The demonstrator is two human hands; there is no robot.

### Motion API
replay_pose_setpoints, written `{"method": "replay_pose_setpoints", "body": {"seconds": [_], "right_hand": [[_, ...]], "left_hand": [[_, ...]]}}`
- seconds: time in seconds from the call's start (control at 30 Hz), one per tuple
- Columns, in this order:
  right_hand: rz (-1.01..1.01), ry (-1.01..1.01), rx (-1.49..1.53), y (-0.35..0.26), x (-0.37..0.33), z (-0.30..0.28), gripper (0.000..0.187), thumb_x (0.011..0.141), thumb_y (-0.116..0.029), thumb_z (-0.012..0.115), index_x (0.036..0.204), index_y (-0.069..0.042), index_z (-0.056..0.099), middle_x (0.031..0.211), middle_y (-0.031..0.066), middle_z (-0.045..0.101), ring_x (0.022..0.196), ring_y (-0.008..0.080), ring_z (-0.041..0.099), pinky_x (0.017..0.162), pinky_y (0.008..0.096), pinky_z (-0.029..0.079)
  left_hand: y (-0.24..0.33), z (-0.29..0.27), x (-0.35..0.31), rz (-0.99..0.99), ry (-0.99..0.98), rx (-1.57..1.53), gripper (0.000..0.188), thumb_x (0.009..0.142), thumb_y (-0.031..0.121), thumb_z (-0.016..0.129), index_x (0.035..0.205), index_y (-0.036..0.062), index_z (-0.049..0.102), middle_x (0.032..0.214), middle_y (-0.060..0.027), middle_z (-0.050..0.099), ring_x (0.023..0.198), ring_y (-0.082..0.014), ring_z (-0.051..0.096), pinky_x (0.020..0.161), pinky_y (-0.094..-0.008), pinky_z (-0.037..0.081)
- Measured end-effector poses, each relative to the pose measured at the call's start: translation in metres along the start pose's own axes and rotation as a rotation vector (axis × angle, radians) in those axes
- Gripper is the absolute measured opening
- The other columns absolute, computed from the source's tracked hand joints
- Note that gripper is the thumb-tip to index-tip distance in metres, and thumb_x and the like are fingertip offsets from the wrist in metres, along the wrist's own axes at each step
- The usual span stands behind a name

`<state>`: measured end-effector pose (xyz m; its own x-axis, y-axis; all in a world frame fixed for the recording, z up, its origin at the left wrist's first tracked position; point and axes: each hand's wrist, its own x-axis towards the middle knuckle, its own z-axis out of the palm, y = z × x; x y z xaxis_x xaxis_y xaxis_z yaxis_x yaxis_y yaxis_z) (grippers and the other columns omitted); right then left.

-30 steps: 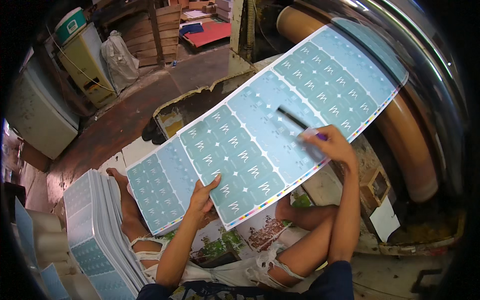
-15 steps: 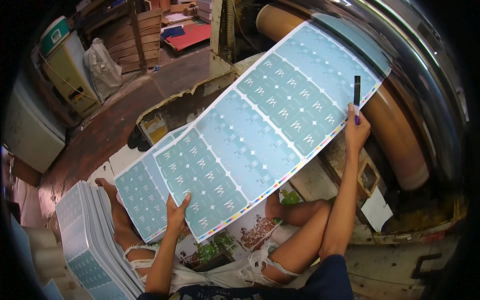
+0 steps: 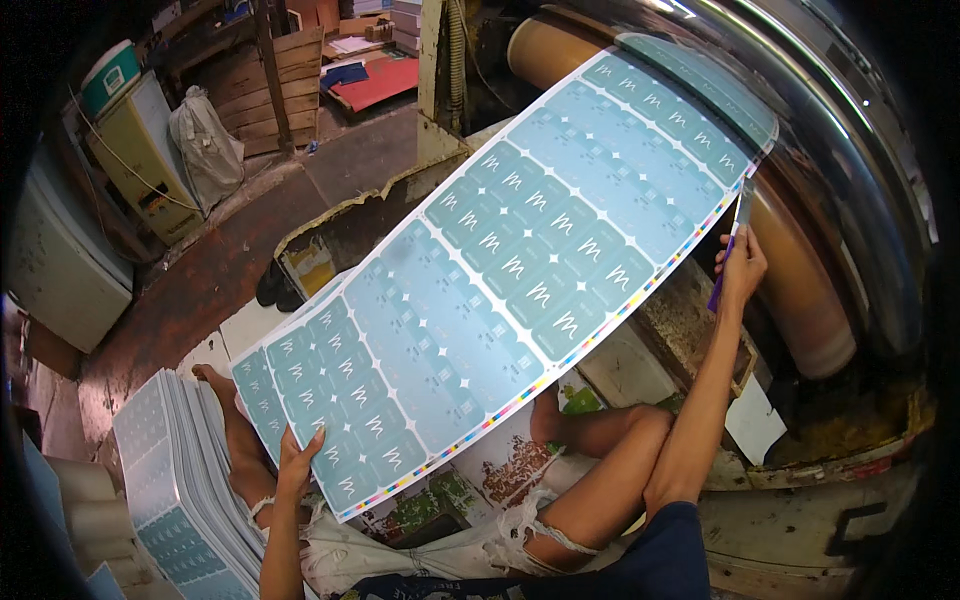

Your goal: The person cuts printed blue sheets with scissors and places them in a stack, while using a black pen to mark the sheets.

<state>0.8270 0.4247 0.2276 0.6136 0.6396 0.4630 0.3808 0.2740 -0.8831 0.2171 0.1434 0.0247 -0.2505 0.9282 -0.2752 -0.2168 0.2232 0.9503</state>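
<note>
A long printed sheet (image 3: 455, 355) in pale blue and teal panels slants down from the machine's rollers toward my lap. My left hand (image 3: 298, 462) pinches its lower left edge, thumb on top. Under that edge shows part of another printed sheet (image 3: 257, 400). In my right hand (image 3: 741, 266) is a knife-like tool (image 3: 742, 208) with a flat blade and a purple handle. Its blade points up at the sheet's right edge, close to the rollers; whether it touches the paper I cannot tell.
A thick stack of printed sheets (image 3: 150, 490) stands beside my left leg. Beyond the sheet are a brown roller (image 3: 800, 290) and a shiny metal cylinder (image 3: 850, 110). A white paper piece (image 3: 755, 425) hangs at the machine's right. A grey sack (image 3: 205, 145) stands far left.
The sheet has come farther down from the rollers. My left hand has moved down and left with its edge. My right hand has shifted right and slightly down, turning the tool.
</note>
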Motion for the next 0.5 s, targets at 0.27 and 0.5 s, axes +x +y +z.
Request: {"method": "replay_pose_setpoints", "body": {"seconds": [0.27, 0.5], "right_hand": [[0.064, -0.117, 0.001, 0.020, -0.013, -0.006, 0.038, 0.098, -0.028, 0.058, 0.127, -0.003, 0.061, 0.077, 0.0058, 0.065, 0.050, 0.0072, 0.052, 0.040, 0.0233, 0.038], [-0.083, -0.255, -0.320, 0.019, -0.025, -0.014, 0.036, 0.091, -0.025, 0.066, 0.122, -0.005, 0.065, 0.081, 0.0043, 0.063, 0.054, 0.0083, 0.052, 0.047, 0.0227, 0.041]], "left_hand": [[0.008, -0.045, -0.024, -0.076, -0.003, -0.040, 0.051, 0.088, 0.010, 0.071, 0.131, -0.0007, 0.046, 0.114, -0.0066, 0.062, 0.099, -0.0142, 0.060, 0.087, -0.0291, 0.049], [0.033, -0.068, -0.055, -0.107, 0.086, -0.019, 0.050, 0.087, 0.008, 0.070, 0.130, -0.0013, 0.047, 0.115, -0.0090, 0.062, 0.097, -0.0157, 0.062, 0.084, -0.0294, 0.053]]}}
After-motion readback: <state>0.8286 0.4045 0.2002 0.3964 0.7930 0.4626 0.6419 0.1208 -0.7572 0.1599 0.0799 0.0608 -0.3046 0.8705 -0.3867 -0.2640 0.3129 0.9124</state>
